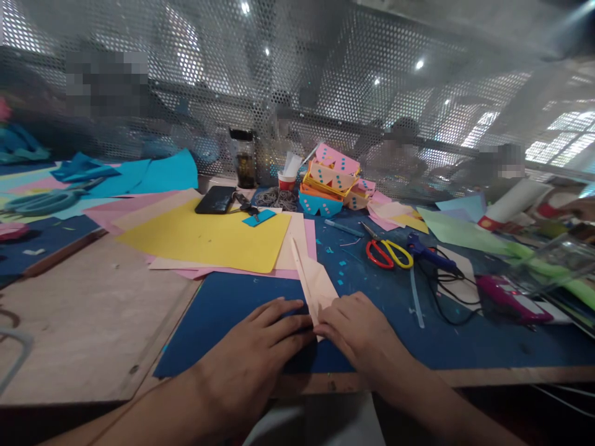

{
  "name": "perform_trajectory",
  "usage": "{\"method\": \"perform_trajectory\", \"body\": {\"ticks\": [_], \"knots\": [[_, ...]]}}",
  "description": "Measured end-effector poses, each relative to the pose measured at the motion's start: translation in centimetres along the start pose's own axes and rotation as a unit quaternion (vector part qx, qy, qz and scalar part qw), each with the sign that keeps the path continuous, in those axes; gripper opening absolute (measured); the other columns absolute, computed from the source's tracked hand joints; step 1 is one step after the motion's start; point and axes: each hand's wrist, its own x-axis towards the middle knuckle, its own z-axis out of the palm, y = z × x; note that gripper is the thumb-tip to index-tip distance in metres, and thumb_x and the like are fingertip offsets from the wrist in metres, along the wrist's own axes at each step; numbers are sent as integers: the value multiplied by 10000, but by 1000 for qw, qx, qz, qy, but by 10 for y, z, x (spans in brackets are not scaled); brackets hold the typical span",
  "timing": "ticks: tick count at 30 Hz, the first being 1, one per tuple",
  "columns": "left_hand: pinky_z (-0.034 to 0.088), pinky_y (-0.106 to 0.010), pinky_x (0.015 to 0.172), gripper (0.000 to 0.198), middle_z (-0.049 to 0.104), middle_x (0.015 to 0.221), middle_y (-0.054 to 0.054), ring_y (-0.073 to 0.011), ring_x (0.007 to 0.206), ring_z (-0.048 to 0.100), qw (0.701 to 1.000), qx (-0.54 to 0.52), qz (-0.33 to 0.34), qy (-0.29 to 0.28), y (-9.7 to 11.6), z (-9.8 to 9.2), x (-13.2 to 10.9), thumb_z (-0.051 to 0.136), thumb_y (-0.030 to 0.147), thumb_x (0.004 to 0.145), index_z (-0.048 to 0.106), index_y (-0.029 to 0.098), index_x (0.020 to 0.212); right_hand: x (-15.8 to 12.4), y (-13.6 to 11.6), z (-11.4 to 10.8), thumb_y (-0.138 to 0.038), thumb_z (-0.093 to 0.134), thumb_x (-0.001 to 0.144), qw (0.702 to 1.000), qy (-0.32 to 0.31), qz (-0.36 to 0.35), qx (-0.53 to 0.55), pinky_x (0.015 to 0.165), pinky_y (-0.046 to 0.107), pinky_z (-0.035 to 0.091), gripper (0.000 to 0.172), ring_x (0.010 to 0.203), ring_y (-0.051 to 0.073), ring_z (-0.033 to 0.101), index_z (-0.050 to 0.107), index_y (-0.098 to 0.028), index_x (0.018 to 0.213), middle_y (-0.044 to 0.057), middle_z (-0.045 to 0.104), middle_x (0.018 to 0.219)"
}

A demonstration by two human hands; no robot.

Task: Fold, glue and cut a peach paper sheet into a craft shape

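A folded sheet of peach paper (321, 282) lies on the blue table top in front of me, with a narrow strip folded along its left side. My left hand (263, 344) rests from the left, its fingers stretched out and their tips at the folded edge. On the near end of the paper, my right hand (357, 325) has curled fingers and a thumb pressed together on it. The part under the right fingers is hidden. Just beyond is a stack of yellow (209, 238), peach and pink sheets.
Red-and-yellow-handled scissors (388, 253), a blue glue gun (432, 255) with a black cord and a magenta device (511, 300) lie to the right. Folded paper boxes (320, 203), a bottle (244, 161) and a black phone or wallet (215, 201) stand or lie along the back by a perforated metal screen.
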Motion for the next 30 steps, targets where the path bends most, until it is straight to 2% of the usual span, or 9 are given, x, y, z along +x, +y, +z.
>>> {"method": "perform_trajectory", "body": {"ticks": [5,13,18,22,30], "knots": [[346,-463,1173,682,549,1429,-66,-265,1374,435,1000,-18,-7,-2,2,-3,3,577,122,777,450,236,1437,1,-1,1,-293,395,1063,1000,-5,-7,-21,716,345,291,251,753,197,526,567,-211,900,2,615,813],[469,-477,1052,657,533,1377,-124,-289,1280,509,1000,-5,-20,24,6,-4,1,547,80,745,488,226,1383,2,-2,1,-339,333,1079,1000,9,0,-8,710,342,305,317,741,187,547,555,-197,903,3,633,828],[384,-508,1144,778,487,1474,-140,-307,1366,450,1000,9,-3,1,6,-3,-2,570,89,649,443,181,1411,2,-2,2,-331,326,1080,1000,9,2,-12,715,344,314,321,749,194,554,559,-198,902,4,641,840],[324,-487,1192,869,473,1515,-128,-286,1411,420,1000,2,7,-13,3,0,-3,561,98,618,373,176,1463,2,-1,2,-319,373,1071,1000,10,-2,-20,699,337,311,298,721,186,551,561,-195,877,7,644,813],[294,-505,1207,790,473,1524,-112,-269,1437,392,1000,3,5,-29,1,3,-2,570,126,686,381,174,1452,1,-2,4,-316,364,1073,1000,16,5,-22,698,347,309,309,721,184,554,556,-200,861,6,644,804]]}}
